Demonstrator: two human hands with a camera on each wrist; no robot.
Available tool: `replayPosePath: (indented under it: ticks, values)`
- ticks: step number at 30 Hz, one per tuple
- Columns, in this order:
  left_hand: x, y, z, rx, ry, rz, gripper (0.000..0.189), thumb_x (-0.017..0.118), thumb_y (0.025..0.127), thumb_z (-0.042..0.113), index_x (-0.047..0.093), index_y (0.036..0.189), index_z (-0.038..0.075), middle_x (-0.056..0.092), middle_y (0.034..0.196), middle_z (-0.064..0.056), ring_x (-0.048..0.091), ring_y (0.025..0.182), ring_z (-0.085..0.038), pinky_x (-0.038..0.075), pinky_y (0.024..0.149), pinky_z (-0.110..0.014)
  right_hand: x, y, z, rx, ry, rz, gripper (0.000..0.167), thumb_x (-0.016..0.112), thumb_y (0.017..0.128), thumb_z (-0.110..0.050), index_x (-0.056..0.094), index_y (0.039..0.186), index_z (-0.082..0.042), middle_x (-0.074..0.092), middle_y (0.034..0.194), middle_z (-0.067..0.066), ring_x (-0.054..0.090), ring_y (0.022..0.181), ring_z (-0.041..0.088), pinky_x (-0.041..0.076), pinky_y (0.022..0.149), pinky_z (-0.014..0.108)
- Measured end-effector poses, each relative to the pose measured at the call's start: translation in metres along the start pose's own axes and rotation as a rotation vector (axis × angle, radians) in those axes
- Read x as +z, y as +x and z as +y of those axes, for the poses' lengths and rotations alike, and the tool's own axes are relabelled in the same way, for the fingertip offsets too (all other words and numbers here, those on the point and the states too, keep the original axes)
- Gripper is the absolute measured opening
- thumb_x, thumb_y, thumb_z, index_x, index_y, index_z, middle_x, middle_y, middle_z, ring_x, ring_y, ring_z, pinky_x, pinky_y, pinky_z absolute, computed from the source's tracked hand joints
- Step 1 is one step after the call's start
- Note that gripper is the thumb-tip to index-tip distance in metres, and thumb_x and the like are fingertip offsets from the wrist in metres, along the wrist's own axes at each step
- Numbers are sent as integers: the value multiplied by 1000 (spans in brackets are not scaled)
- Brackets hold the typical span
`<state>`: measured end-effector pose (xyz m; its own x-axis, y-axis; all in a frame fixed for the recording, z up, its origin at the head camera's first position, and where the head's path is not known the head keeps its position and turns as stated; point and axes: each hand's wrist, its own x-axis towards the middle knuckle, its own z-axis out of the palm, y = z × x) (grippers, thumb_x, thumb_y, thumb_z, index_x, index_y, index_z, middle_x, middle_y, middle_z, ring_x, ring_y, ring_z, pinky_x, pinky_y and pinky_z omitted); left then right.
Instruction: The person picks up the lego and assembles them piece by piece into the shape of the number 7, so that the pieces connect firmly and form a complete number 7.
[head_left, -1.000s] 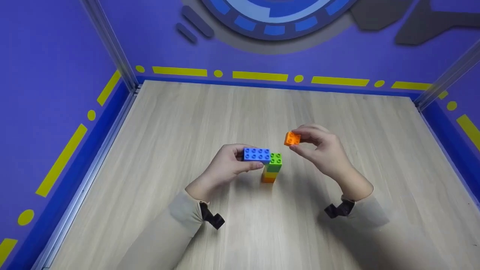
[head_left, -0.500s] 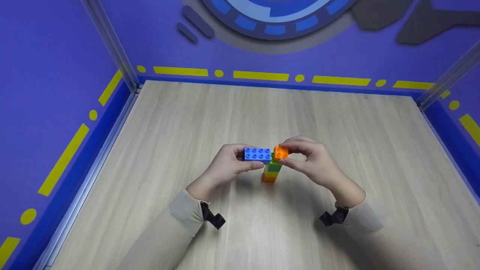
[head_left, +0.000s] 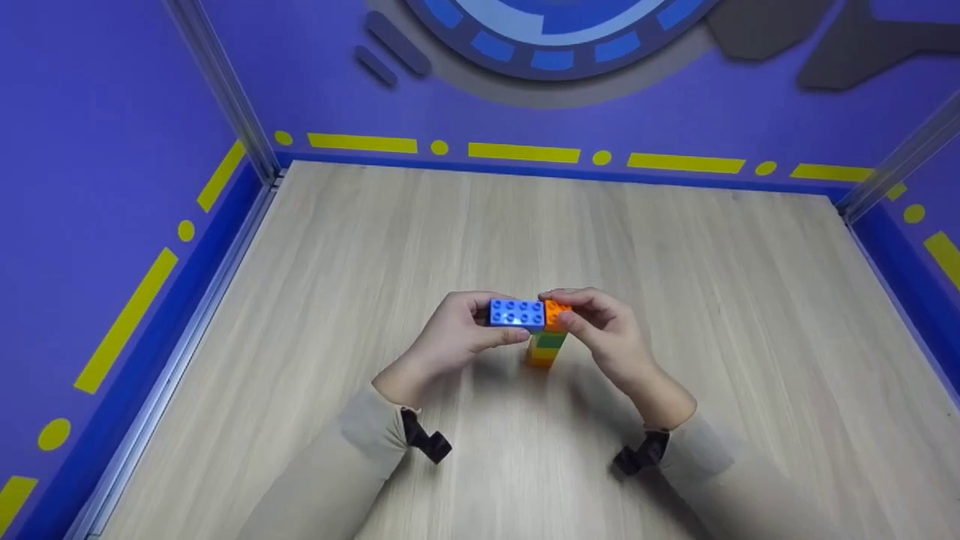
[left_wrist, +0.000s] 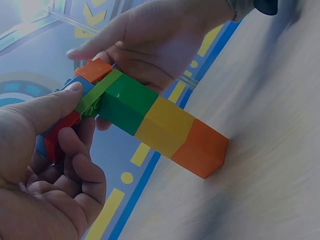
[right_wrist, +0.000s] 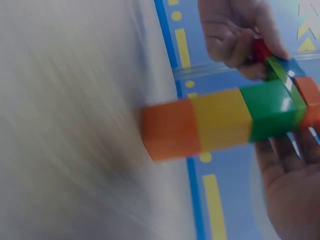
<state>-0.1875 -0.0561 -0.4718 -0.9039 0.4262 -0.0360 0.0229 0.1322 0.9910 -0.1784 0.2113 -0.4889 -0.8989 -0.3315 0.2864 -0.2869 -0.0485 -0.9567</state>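
Note:
Near the table's middle a block tower stands upright: a lower orange block [left_wrist: 200,149], a yellow block [left_wrist: 164,127], a dark green block [left_wrist: 128,102] and a thin light green layer [left_wrist: 100,92]. At its top, a long blue brick [head_left: 516,313] reaches out to the left. My left hand [head_left: 450,335] grips that brick, thumb along its front side. A red brick [left_wrist: 60,135] sits under its outer part, partly behind fingers. My right hand [head_left: 615,341] pinches a small orange brick [head_left: 556,309] on the tower's top, right against the blue brick's end.
A wood-grain table [head_left: 375,232] carries the tower. Blue-purple panels [head_left: 510,112] with yellow markings rise at the back and both sides. Metal posts [head_left: 232,97] stand at the back corners. Each wrist wears a black strap mount [head_left: 426,436].
My right hand has brought the small orange brick left and down onto the light green top beside the blue brick. My left hand has stayed almost still.

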Motion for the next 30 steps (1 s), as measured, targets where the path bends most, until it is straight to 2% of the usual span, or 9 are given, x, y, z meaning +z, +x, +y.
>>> replayPosePath:
  ticks: [5, 13, 16, 22, 26, 30]
  values:
    - [1, 0, 0, 19, 2, 0, 43, 94, 94, 14, 79, 133, 3, 82, 126, -13, 78, 108, -14, 66, 96, -25, 13, -5, 9, -76, 45, 33, 24, 59, 111, 8, 58, 132, 18, 78, 133, -3, 72, 112, 12, 64, 98, 21]
    - [1, -1, 1, 12, -6, 4, 40, 95, 94, 15, 80, 131, 4, 83, 123, -11, 76, 105, -13, 65, 93, -23, 21, -5, 28, -221, 63, 6, 26, 55, 117, -1, 45, 130, 18, 73, 140, -2, 70, 112, 12, 63, 100, 20]
    - [2, -1, 1, 2, -21, 25, 38, 95, 94, 13, 81, 128, 2, 84, 118, -11, 75, 100, -12, 64, 89, -22, 23, -2, 31, -214, 66, 21, 26, 54, 117, -2, 45, 130, 18, 73, 137, -2, 71, 110, 11, 63, 100, 20]
    - [2, -2, 0, -32, -11, 74, 39, 96, 91, 10, 82, 125, 0, 85, 114, -10, 74, 97, -11, 62, 85, -20, 24, -1, 29, -150, 58, 28, 26, 55, 116, 1, 46, 133, 18, 72, 137, -5, 69, 112, 11, 63, 99, 19]
    - [2, 0, 0, -18, -12, 57, 40, 95, 93, 13, 81, 128, 1, 85, 118, -11, 75, 101, -12, 64, 90, -22, 20, -3, 26, -134, 40, 40, 25, 57, 114, 1, 50, 133, 17, 73, 135, -4, 69, 111, 11, 63, 99, 19]
    - [3, 2, 2, -9, 17, 24, 43, 96, 93, 17, 80, 131, 4, 84, 122, -10, 76, 106, -14, 64, 95, -25, 16, -5, 24, -163, 31, 47, 25, 59, 114, 3, 51, 132, 18, 73, 135, -4, 69, 110, 11, 63, 98, 20]
